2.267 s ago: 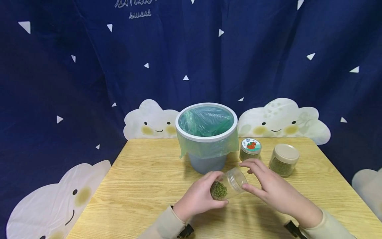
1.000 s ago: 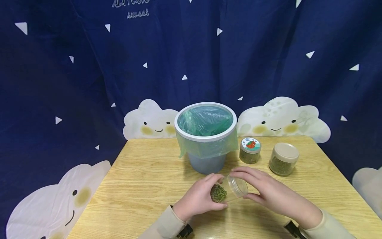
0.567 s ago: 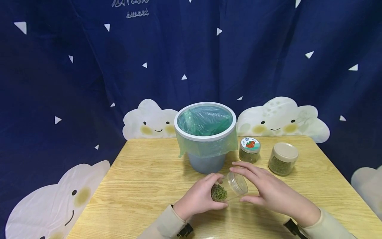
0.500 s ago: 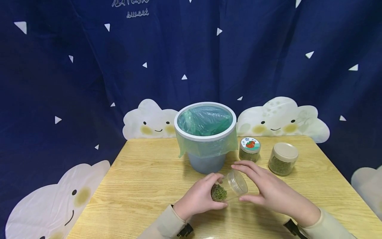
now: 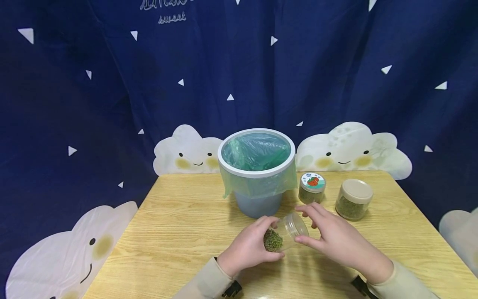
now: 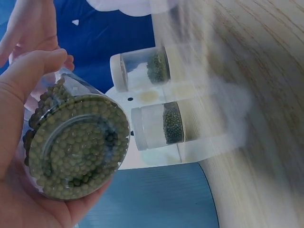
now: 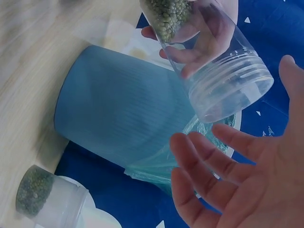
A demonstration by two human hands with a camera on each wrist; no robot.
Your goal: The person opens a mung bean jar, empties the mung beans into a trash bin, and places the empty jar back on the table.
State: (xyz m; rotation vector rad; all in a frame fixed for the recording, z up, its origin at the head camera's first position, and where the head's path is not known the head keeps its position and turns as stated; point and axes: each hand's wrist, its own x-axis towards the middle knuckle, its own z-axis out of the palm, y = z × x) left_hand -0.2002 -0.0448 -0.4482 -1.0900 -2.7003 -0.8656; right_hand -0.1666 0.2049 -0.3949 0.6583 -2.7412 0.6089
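A clear plastic jar (image 5: 282, 231) with no lid lies tilted in the air in front of the bin, its threaded mouth (image 7: 232, 88) facing right. My left hand (image 5: 247, 248) grips it round its base end. Small green beans (image 6: 76, 147), which look like mung beans, are heaped at the jar's bottom. Close to the mouth is my right hand (image 5: 337, 238), fingers spread and slightly bent, holding nothing. Its thumb tip overlaps the rim in the head view; in the right wrist view the hand (image 7: 251, 175) appears apart from the jar.
A blue-grey bin (image 5: 257, 205) with a white rim and a green bag liner (image 5: 257, 186) stands behind the jar. To its right are a jar with a red-fruit lid (image 5: 312, 189) and a cream-lidded jar (image 5: 353, 200), both holding green contents. A patterned blue curtain (image 5: 239, 62) hangs behind the wooden table (image 5: 179, 224).
My right hand's fingers have drawn back from around the jar's mouth, slightly to the right, and its thumb has risen toward the rim. The left hand and jar have stayed almost still.
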